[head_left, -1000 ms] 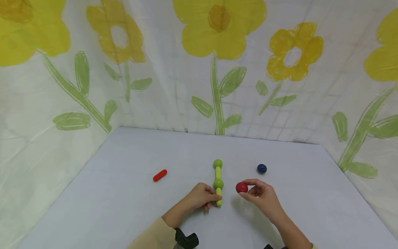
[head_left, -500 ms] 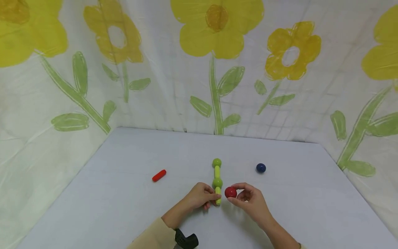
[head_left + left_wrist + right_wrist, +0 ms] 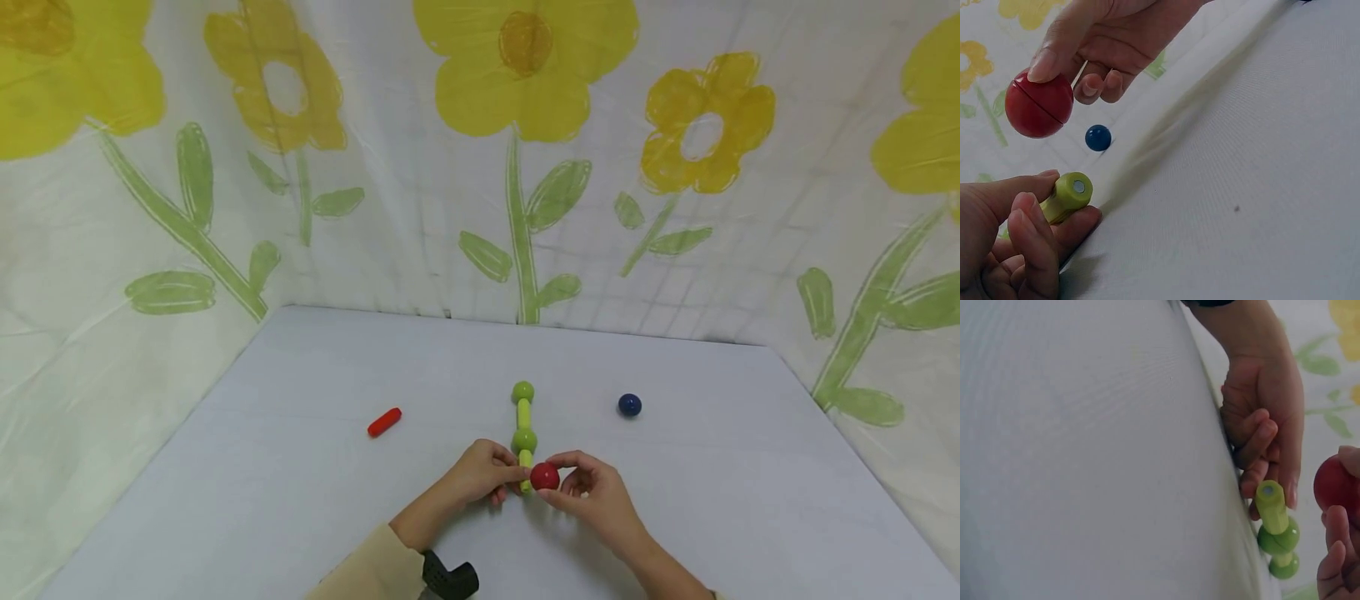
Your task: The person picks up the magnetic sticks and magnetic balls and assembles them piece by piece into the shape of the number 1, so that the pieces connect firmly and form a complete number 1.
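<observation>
A chain of two green balls and two light-green rods lies on the table, its far green ball [image 3: 522, 392] and middle green ball [image 3: 524, 439] joined by a rod [image 3: 523, 414]. My left hand [image 3: 477, 475] pinches the near green rod [image 3: 1065, 197] between thumb and finger; a small silvery disc shows in its end face. My right hand [image 3: 596, 500] holds a red ball [image 3: 1039, 105] by thumb and fingertips, just right of that rod's near end. In the left wrist view the ball hangs above the rod end, apart from it, with a seam line across it.
A dark blue ball [image 3: 629, 405] lies at the right, beyond my right hand. A red rod [image 3: 385, 422] lies to the left of the chain. Behind the white table [image 3: 315, 367] hangs a curtain [image 3: 405, 250] painted with yellow flowers.
My right hand has carried the red ball left and slightly nearer, up to the near end of the green chain. The left hand keeps its pinch on the rod in place.
</observation>
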Demonstrator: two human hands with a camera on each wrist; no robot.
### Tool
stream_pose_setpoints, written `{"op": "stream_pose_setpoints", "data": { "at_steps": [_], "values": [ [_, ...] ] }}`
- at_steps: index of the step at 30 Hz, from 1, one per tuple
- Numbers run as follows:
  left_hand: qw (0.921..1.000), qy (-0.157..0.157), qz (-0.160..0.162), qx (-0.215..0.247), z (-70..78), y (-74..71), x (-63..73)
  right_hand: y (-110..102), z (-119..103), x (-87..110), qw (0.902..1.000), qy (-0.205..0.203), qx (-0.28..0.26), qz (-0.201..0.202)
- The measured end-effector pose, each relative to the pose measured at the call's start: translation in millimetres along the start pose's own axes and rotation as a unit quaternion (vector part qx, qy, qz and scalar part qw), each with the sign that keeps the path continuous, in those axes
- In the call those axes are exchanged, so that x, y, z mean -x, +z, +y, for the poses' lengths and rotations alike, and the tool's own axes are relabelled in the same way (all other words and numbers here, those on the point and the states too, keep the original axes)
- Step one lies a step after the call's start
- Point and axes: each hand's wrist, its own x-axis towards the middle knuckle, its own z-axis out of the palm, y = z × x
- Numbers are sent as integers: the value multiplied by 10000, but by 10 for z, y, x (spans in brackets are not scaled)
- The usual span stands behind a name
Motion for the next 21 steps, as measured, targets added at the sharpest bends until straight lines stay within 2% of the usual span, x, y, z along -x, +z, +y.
{"op": "stream_pose_setpoints", "data": {
  "at_steps": [6, 21],
  "values": [
    [10000, 77, -30, 37, -6, -3, -2, 51, 53, 27, 9992, -113, 320, -205],
    [10000, 47, -26, 6, -5, -9, -8, 129, 154, 67, 9963, -520, 471, -486]
  ]
}}
